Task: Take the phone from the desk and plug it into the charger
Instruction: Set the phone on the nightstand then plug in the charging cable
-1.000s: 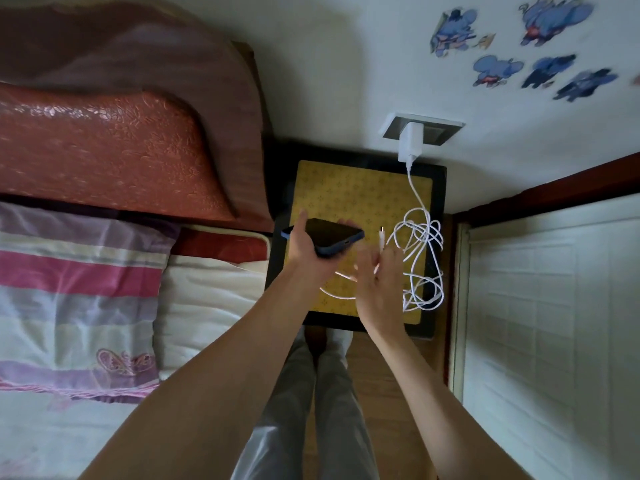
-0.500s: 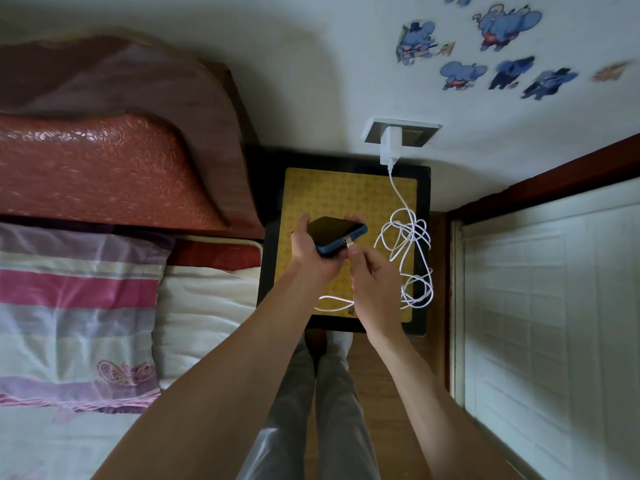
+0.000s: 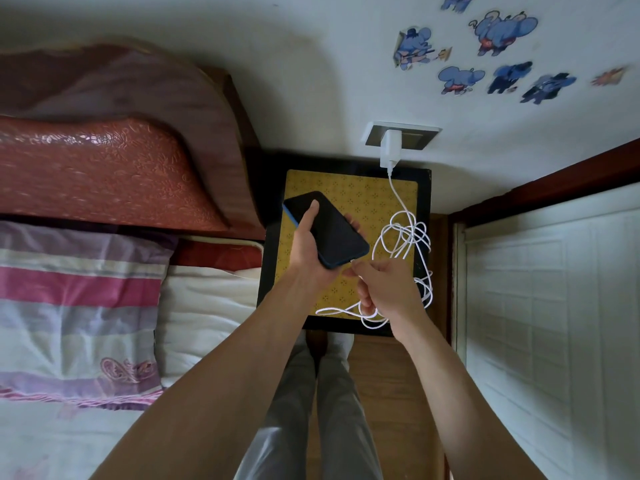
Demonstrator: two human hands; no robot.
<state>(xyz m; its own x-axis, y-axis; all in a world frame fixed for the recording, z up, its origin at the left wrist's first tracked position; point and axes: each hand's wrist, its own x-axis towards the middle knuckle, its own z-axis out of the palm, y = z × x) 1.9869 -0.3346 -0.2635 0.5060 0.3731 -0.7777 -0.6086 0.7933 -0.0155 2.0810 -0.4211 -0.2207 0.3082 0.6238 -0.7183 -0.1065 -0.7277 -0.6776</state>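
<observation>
A dark phone (image 3: 330,230) in a blue case is held above the small desk (image 3: 349,195) by my left hand (image 3: 306,244), screen up, thumb on the glass. My right hand (image 3: 384,289) pinches the plug end of the white charger cable (image 3: 405,233) right at the phone's lower edge; whether the plug is seated in the port I cannot tell. The cable lies in a loose tangle on the desk's right side and runs up to a white charger adapter (image 3: 390,148) plugged into the wall socket (image 3: 401,135).
The desk has a yellow patterned top with a black rim. A bed with a striped pillow (image 3: 79,306) and a red-brown headboard (image 3: 114,161) stands at the left. White cabinet doors (image 3: 554,323) are at the right. My legs stand on wooden floor below the desk.
My left hand has turned the phone so that its screen faces up and its length runs diagonally. My right hand has brought the cable plug to the phone's lower edge.
</observation>
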